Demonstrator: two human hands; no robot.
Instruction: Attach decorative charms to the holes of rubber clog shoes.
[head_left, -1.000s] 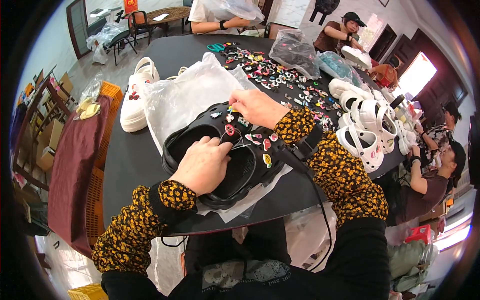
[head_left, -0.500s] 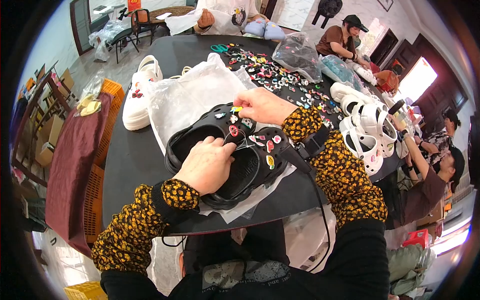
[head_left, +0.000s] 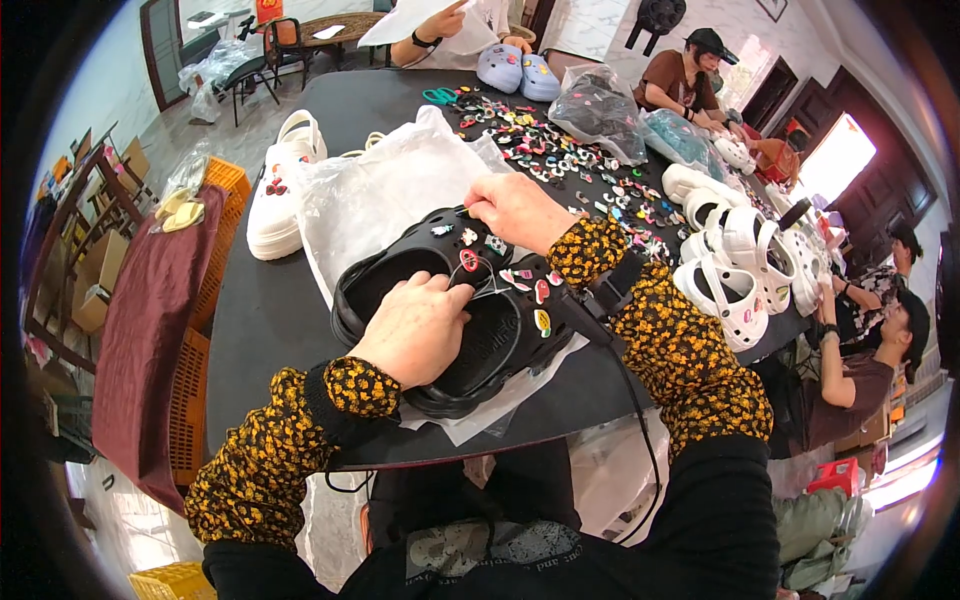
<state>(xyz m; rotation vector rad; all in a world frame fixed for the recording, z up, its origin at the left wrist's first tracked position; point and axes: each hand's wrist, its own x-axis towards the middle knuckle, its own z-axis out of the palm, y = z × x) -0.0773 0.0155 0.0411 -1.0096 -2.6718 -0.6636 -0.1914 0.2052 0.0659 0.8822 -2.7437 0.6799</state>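
A pair of black clogs (head_left: 450, 310) lies side by side near the front edge of the black table (head_left: 270, 310), resting on a sheet of white plastic wrap (head_left: 385, 195) that spreads out behind them. Small coloured charms (head_left: 505, 275) are set into the holes on the clogs' uppers. The left hand (head_left: 415, 330) lies palm down over the opening of the nearer clog, its fingers curled and pressed onto the shoe's upper edge rather than closed around it. The right hand (head_left: 515, 210) sits at the toe end of the farther clog, fingertips pinched together on the front rim; whether a charm is between them cannot be told. The two hands are apart, one at each end of the pair. Beyond the right hand a scatter of loose charms (head_left: 560, 150) covers the table's middle. A white clog (head_left: 280, 185) stands to the left of the wrap, and several more white clogs (head_left: 745, 265) crowd the right edge, where other people sit. A pale blue pair (head_left: 520, 70) rests at the far side.
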